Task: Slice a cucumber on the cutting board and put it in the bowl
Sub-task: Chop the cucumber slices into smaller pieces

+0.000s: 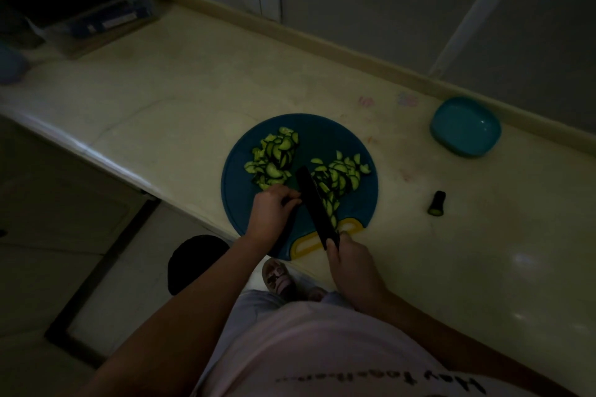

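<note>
Cucumber slices [274, 159] lie in a heap on the far left part of the round blue cutting board [322, 135]. A second heap [342, 172] lies on the right part, and from it a thin line of slices runs toward the yellow handle [306, 243] at the near edge of the board. The board sits on the pale surface [193, 90], close to its front edge.

The left hand [272, 211] rests on the board with its fingers curled down on a dark cucumber piece [291, 202]; the light is weak, so I cannot tell its shape well. The right hand [350, 263] is wrapped tightly around the grip of a knife [314, 200]. The dark blade points away from the person, lies between the two heaps and stands just beside the left fingers.

The teal bowl [466, 127] stands on the surface to the right of the board, well apart from it and near the wall, and no slices show inside it. A small cucumber end [437, 203] lies on the surface between the board and the bowl, nearer to the person.
</note>
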Demonstrator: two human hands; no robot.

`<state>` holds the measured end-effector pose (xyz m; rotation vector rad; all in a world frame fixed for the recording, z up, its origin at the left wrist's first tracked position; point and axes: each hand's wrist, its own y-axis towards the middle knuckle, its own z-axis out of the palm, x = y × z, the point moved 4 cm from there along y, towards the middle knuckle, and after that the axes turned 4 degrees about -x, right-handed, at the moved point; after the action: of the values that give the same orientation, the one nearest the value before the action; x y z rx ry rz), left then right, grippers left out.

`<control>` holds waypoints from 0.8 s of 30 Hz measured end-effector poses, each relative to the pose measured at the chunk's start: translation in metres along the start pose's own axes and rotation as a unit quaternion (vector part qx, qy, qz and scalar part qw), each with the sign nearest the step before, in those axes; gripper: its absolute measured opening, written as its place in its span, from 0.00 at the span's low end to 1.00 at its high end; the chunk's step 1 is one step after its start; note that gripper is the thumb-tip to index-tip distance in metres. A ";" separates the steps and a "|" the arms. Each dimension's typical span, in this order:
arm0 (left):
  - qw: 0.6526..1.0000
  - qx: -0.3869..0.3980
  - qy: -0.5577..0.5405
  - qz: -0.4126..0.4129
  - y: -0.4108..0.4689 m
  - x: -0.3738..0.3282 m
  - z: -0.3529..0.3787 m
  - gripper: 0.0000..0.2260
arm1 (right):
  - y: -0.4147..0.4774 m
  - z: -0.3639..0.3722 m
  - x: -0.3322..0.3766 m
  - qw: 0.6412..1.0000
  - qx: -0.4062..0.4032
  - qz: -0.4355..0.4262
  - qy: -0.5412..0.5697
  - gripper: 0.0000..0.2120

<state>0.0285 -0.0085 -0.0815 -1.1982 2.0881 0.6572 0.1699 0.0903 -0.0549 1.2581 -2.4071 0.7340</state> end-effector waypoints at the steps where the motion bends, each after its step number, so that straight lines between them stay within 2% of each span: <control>1: 1.000 0.001 0.001 0.000 0.000 0.000 0.000 0.04 | 0.000 -0.001 0.000 1.000 -0.001 -0.002 0.001 0.16; 24: 1.000 0.001 0.015 -0.010 -0.001 -0.004 0.000 0.04 | 0.004 0.007 -0.003 1.000 0.004 0.002 0.004 0.16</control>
<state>0.0308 -0.0061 -0.0787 -1.2328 2.0982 0.6304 0.1681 0.0900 -0.0637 1.2520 -2.4034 0.7484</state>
